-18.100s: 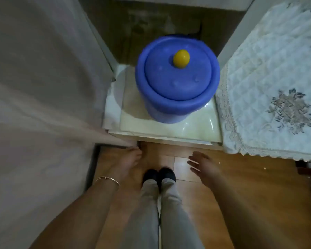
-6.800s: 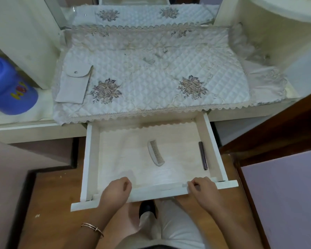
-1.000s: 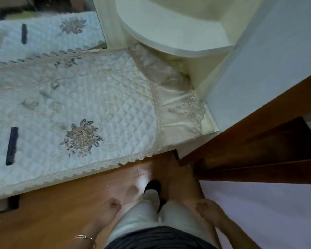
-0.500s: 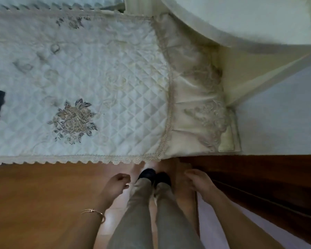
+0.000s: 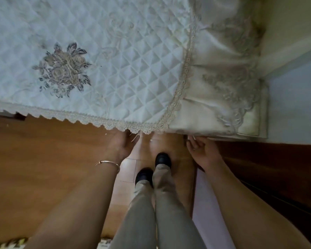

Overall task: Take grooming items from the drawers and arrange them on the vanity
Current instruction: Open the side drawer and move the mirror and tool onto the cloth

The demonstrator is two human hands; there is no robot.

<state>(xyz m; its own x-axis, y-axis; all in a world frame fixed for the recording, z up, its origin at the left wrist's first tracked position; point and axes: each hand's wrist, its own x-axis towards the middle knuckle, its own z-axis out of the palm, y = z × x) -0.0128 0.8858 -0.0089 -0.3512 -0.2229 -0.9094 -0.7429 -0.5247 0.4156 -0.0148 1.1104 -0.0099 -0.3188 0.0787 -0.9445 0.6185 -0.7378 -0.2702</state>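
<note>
Both left hand (image 5: 121, 146) and right hand (image 5: 202, 152) at scalloped-lace hem of diamond-quilted cover (image 5: 133, 69)

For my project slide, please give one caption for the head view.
Left grip and right grip reach to the lace front edge of the quilted vanity cover.

Left hand (image 5: 121, 145), right hand (image 5: 202, 152) side by side at lace edge of quilted cover (image 5: 133, 72).

Prob. a home bedroom: quilted lace-trimmed vanity cover (image 5: 133, 72), wood floor (image 5: 43, 159).
</note>
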